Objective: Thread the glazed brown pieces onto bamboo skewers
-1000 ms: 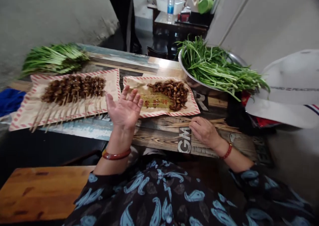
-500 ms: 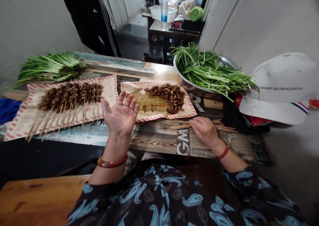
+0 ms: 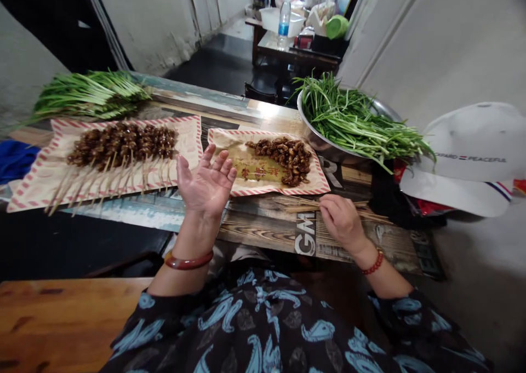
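Observation:
My left hand is raised palm up with its fingers apart and nothing in it, between two striped paper-lined trays. On the left paper lie several skewers of brown glazed pieces, sticks towards me. The right paper carries a heap of loose brown pieces and a patch of oily liquid. My right hand has its fingers pinched together at a bundle of thin bamboo sticks on the table; its fingertips are partly hidden, so what they hold cannot be made out.
A metal bowl of green stalks stands at the back right, beside a white cap. More greens lie back left, near a blue cloth. A person's dark trouser leg shows beyond the table. A bottle stands farther off.
The view has shifted slightly. My right hand has lifted a little from the sticks, its fingers more curled. My left hand keeps its palm-up pose.

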{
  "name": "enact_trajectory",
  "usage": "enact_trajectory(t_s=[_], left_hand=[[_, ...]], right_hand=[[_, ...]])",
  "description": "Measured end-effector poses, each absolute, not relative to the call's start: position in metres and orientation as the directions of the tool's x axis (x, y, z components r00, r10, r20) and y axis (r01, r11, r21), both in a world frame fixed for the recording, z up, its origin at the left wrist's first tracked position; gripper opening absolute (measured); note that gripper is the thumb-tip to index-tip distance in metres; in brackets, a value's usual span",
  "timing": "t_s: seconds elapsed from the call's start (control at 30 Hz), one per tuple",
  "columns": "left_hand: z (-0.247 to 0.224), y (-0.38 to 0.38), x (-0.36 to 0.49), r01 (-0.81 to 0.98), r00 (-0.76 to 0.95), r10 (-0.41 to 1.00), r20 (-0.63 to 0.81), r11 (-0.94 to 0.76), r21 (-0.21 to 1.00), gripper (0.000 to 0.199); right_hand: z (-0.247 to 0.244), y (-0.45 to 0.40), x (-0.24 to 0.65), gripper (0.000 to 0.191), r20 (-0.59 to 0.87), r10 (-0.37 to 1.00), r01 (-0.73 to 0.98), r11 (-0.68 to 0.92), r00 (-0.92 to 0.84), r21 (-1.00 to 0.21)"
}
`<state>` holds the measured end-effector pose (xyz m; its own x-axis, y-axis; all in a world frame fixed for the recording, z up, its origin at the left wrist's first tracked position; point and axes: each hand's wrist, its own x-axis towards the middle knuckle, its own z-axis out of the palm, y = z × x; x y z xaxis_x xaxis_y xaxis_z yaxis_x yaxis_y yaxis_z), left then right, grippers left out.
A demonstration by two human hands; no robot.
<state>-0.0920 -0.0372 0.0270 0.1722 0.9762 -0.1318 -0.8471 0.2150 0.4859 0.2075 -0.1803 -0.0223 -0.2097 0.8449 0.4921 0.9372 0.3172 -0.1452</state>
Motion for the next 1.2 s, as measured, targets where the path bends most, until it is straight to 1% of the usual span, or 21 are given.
enact_trajectory(t_s=[0.1,0.3,0.5,0.63,0.7,0.77,0.87,0.93,1.03,1.13,1.2], left_hand=[[0.027,-0.038,-0.089,-0.851,0.189,0.974,-0.125,0.226,0.475,0.058],[0.025,-0.038,-0.088,-0.858,0.187,0.974,-0.131,0.227,0.461,0.061],[0.024,-0.033,-0.087,-0.855,0.198,0.971,-0.134,0.237,0.460,0.060],[0.026,-0.030,-0.089,-0.848,0.203,0.971,-0.126,0.238,0.474,0.058],[0.028,-0.028,-0.091,-0.832,0.194,0.974,-0.119,0.227,0.506,0.055],[0.030,-0.025,-0.091,-0.806,0.182,0.977,-0.111,0.213,0.552,0.050],[0.035,-0.016,-0.087,-0.755,0.176,0.981,-0.083,0.189,0.628,0.044],[0.039,-0.008,-0.082,-0.717,0.172,0.984,-0.052,0.161,0.679,0.042],[0.044,0.006,-0.073,-0.641,0.175,0.984,-0.036,0.141,0.754,0.040],[0.044,0.021,-0.065,-0.527,0.159,0.986,-0.045,0.123,0.841,0.037],[0.042,0.033,-0.061,-0.414,0.129,0.992,-0.010,0.063,0.908,0.036]], right_hand=[[-0.025,-0.177,0.192,0.013,0.444,0.868,0.934,0.320,-0.223,-0.156],[-0.031,-0.173,0.186,0.013,0.369,0.868,0.912,0.395,-0.331,-0.111],[-0.038,-0.161,0.203,0.015,0.431,0.822,0.904,0.426,-0.373,-0.031],[-0.035,-0.157,0.203,0.013,0.462,0.798,0.897,0.442,-0.388,-0.011],[-0.030,-0.158,0.203,0.013,0.495,0.785,0.898,0.439,-0.372,-0.022],[-0.022,-0.158,0.203,0.015,0.555,0.769,0.908,0.415,-0.319,-0.054],[-0.005,-0.150,0.202,0.017,0.654,0.734,0.921,0.361,-0.183,-0.147],[0.007,-0.139,0.198,0.019,0.683,0.723,0.922,0.327,-0.102,-0.208],[0.023,-0.118,0.190,0.029,0.625,0.780,0.953,0.208,-0.026,-0.219],[0.033,-0.098,0.185,0.035,0.505,0.862,0.984,0.060,0.035,-0.170],[0.036,-0.088,0.186,0.035,0.410,0.910,0.990,-0.003,0.060,-0.139]])
